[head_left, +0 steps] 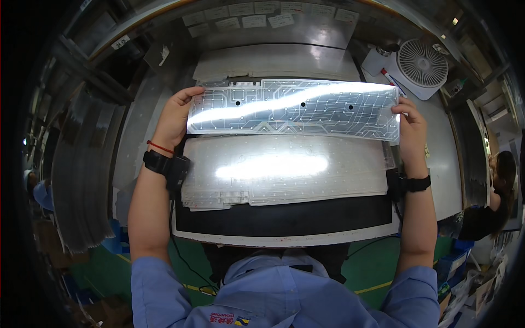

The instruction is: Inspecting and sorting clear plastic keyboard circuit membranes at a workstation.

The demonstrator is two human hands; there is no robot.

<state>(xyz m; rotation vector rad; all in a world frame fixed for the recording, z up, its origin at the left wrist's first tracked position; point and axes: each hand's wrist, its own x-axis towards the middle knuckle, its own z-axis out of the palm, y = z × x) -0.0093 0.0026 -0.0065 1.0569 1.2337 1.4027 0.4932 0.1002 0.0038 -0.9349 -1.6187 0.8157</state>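
A clear plastic circuit sheet [322, 117], printed with fine pale traces and dots, is stretched between my two hands, glare running across it. My left hand [179, 112] pinches its left end near the upper corner. At the right end my right hand [410, 123] grips the edge, fingers curled over it. Beneath and nearer to me lies a stack of similar clear circuit sheets [350, 177] on a black mat [284, 220], with a bright reflection on its top. How far the held sheet is above the table, I cannot tell.
Beyond the held sheet lies another pale stack of sheets [273, 60]. A white fan [422, 63] and a red marker [387, 76] are at the back right. Tall stacks of sheets [82, 169] stand on the left. People sit at both sides.
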